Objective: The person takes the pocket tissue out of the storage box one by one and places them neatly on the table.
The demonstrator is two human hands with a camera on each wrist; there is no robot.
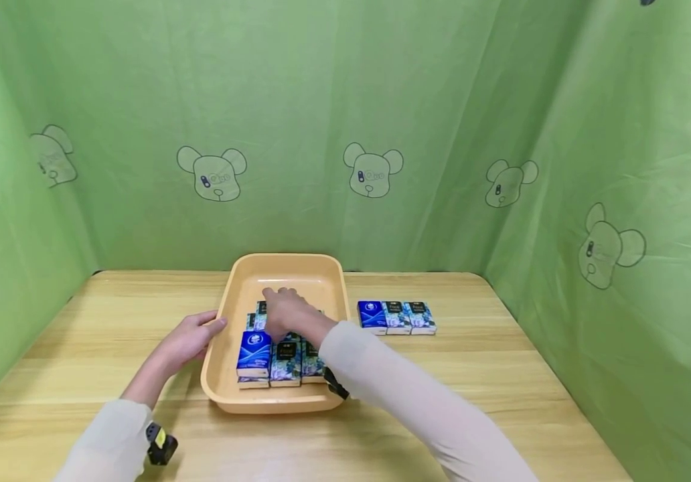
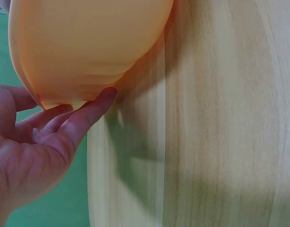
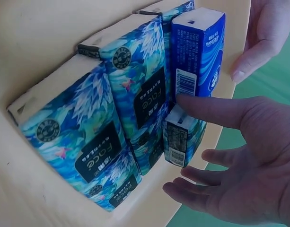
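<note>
At the left rim of the orange plastic tray (image 1: 225, 400), my left hand (image 1: 185, 340) grips the edge, thumb over the rim and fingers against the outer wall. My right hand (image 1: 288, 313) is inside the tray above the tissue packs, its fingers spread and loosely extended. In the right wrist view, the thumb meets the corner of one floral tissue pack (image 3: 177, 142), while the other fingers stand apart from it. A dark blue tissue pack (image 1: 254, 353) lies on a floral one at the tray's near left. More floral tissue packs (image 1: 285, 361) lie beside it, partly hidden by my hand.
Right of the tray, a blue tissue pack (image 1: 372, 316) and two floral packs (image 1: 408, 317) lie in a row on the wooden table (image 1: 442, 375). A green curtain (image 1: 291, 100) with bear-head drawings stands behind the table and along both sides.
</note>
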